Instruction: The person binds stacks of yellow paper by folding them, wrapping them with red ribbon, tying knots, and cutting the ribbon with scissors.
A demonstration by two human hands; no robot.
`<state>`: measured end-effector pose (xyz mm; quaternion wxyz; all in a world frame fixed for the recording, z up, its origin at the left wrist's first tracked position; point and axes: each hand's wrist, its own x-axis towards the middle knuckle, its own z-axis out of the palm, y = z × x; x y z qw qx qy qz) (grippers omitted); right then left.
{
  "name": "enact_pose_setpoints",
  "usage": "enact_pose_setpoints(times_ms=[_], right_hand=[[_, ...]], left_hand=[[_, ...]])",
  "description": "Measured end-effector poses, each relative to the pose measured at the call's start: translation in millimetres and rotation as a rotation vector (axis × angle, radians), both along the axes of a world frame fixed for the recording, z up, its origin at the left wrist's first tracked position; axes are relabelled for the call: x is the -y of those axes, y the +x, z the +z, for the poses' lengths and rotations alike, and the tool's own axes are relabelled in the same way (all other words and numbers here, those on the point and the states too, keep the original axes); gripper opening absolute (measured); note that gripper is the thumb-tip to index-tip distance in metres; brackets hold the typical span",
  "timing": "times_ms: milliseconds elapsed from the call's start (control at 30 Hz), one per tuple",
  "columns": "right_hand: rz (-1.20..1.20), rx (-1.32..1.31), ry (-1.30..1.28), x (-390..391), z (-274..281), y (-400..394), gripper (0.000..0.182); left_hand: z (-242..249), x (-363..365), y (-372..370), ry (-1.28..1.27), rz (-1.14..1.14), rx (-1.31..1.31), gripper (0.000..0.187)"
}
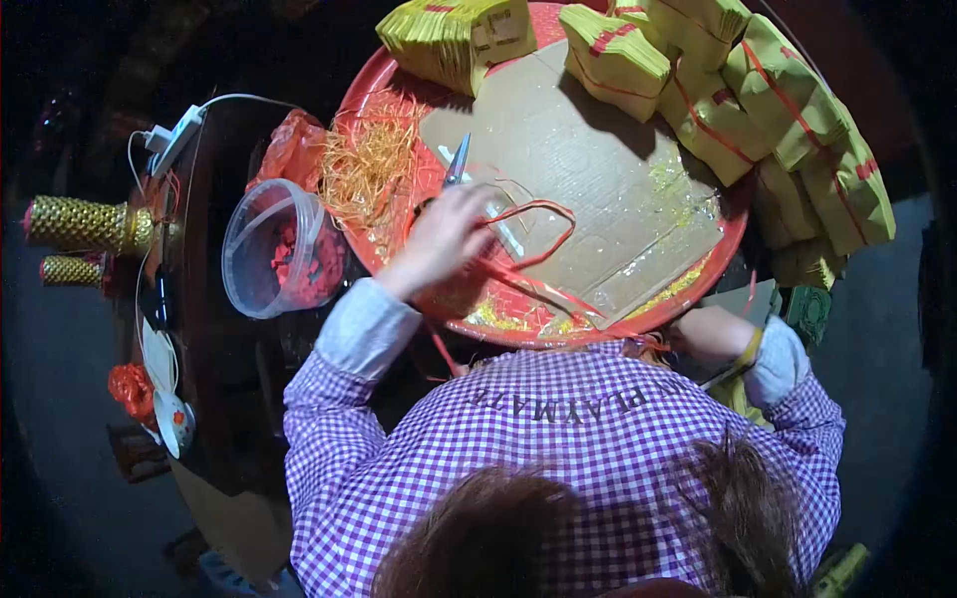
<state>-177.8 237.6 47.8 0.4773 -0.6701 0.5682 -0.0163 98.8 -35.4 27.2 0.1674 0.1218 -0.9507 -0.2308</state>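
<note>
My left hand [444,237] is closed over the left part of a round red tray [736,214], with a looped red strip [546,207] coming out from its fingers. Just above that hand, scissors [459,159] point upward; their handles are mostly hidden. My right hand [706,334] is at the tray's lower right edge, its fingers partly hidden by the rim and shirt. Inside the tray lies a flat cardboard sheet [598,179]. Thin orange strands [369,164] are heaped at the tray's left.
Bundles of yellow paper [713,120] tied with red bands are stacked at the upper right; another bundle [459,40] sits at the top. A clear plastic tub [244,249] with red pieces stands left, near a power strip [179,140] and gold cylinders [90,225].
</note>
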Motion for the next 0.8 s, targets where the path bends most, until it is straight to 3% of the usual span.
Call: enact_pose_setpoints(times_ms=[67, 100, 167, 267, 367, 433, 500, 533, 600, 800], right_hand=[[-0.104, 0.03, 0.005, 0.3, -2.5, 5.2, 0.02], [-0.154, 0.045, 0.002, 0.4, -3.1, 8.5, 0.022], [-0.254, 0.083, 0.0, 0.6, -3.9, 15.5, 0.026], [-0.389, 0.135, 0.0, 0.3, -7.6, 24.5, 0.034], [-0.484, 0.17, -0.024, -12.8, -35.5, 21.1, 0.04], [0.058, -0.353, -0.087, -39.6, -87.5, -4.2, 0.034], [0.082, -0.366, -0.108, -28.3, -58.3, -0.7, 0.031], [0.11, -0.376, -0.116, -22.2, -31.2, 3.0, 0.028], [0.166, -0.398, -0.129, -12.3, 15.3, 8.1, 0.024], [-0.09, -0.38, -0.177, 3.4, 68.4, 3.6, 0.023]], left_hand=[[-14.1, -11.7, -34.9, -0.104, -0.184, -0.155, 0.043], [2.7, -32.8, -44.1, -0.052, -0.118, -0.179, 0.036], [7.5, -41.0, -52.4, 0.076, -0.318, -0.073, 0.028], [21.0, -34.6, -57.8, -0.024, -0.296, 0.08, 0.017], [37.0, 20.5, -67.3, 0.162, 0.039, 0.181, 0.015], [33.4, 83.7, -90.2, 0.064, 0.257, -0.086, 0.019], [42.4, 128.2, -112.1, -0.187, 0.471, -0.145, 0.034], [40.3, 144.3, -126.8, -0.193, 0.467, -0.155, 0.034], [30.3, 167.3, -152.7, -0.423, 0.788, -0.008, 0.05], [-4.9, 197.5, -170.4, -0.566, 0.857, 0.251, 0.052]])
